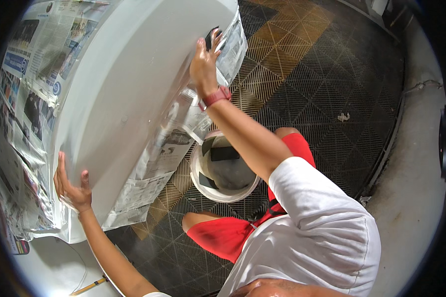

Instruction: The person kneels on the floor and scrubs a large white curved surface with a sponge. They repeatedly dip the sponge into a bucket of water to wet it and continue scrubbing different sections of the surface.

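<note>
A large, smooth, light grey painted panel (133, 74), apparently vehicle bodywork, stands before me with a wet sheen low on its face. Taped newspaper and plastic masking (41, 70) cover the area beyond its upper edge, and more newspaper (163, 152) hangs below it. My right hand (206, 61) holds a thin black pad (212, 37) against the panel's lower far part; a red band is on that wrist. At the panel's near left end, my left hand (72, 189) rests flat with its fingers spread, holding nothing.
Between my knees and the panel stands a round white bucket (195, 174) of cloudy liquid, with a black block (225, 153) and dark sheets in it. Black and tan slatted tiles (312, 78) cover the floor. A pale wall (405, 208) curves along the right.
</note>
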`<state>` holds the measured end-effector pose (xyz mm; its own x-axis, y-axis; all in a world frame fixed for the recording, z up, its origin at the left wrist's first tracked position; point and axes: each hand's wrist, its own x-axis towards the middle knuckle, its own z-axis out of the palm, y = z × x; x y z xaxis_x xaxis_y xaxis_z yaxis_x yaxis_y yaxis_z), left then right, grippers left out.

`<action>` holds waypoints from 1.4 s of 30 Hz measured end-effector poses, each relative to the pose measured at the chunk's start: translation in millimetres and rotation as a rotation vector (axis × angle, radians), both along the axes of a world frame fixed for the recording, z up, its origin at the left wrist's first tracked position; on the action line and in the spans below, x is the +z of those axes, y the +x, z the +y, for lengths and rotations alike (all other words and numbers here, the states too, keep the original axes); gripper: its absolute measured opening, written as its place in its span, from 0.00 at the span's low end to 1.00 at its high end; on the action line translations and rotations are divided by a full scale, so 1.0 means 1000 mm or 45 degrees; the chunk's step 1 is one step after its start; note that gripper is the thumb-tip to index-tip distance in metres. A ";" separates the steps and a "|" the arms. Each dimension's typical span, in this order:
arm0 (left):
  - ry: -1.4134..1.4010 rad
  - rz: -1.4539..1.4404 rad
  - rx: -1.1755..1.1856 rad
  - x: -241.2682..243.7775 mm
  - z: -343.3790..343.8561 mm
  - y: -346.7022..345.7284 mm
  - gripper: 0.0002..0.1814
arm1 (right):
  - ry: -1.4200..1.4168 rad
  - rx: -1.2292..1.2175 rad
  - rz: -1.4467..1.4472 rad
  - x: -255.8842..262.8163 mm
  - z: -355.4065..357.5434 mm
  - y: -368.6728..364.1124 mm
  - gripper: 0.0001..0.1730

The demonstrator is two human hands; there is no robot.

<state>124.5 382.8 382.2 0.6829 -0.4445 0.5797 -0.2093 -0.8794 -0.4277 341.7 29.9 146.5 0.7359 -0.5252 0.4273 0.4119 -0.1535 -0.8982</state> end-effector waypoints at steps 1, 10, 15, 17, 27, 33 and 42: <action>-0.001 -0.012 0.009 0.000 0.002 -0.001 0.43 | 0.082 0.052 0.013 0.010 0.003 -0.002 0.41; 0.021 -0.030 0.018 -0.001 0.004 -0.001 0.46 | 0.397 0.201 0.035 0.028 -0.011 -0.023 0.43; 0.004 -0.002 0.020 -0.004 0.004 -0.002 0.46 | 0.312 0.170 -0.045 0.015 -0.004 -0.020 0.43; 0.016 -0.004 0.037 0.004 0.005 -0.008 0.47 | 0.140 0.091 0.028 0.015 -0.049 0.033 0.38; 0.005 -0.006 0.029 -0.002 0.009 -0.006 0.46 | 0.085 -0.009 -0.099 0.014 0.027 -0.023 0.43; -0.017 -0.030 -0.065 -0.004 -0.007 0.019 0.47 | -0.520 -0.392 0.180 -0.013 -0.139 0.138 0.37; 0.009 -0.031 0.049 0.002 0.005 -0.007 0.48 | -0.247 -0.030 -0.417 0.065 0.076 -0.080 0.43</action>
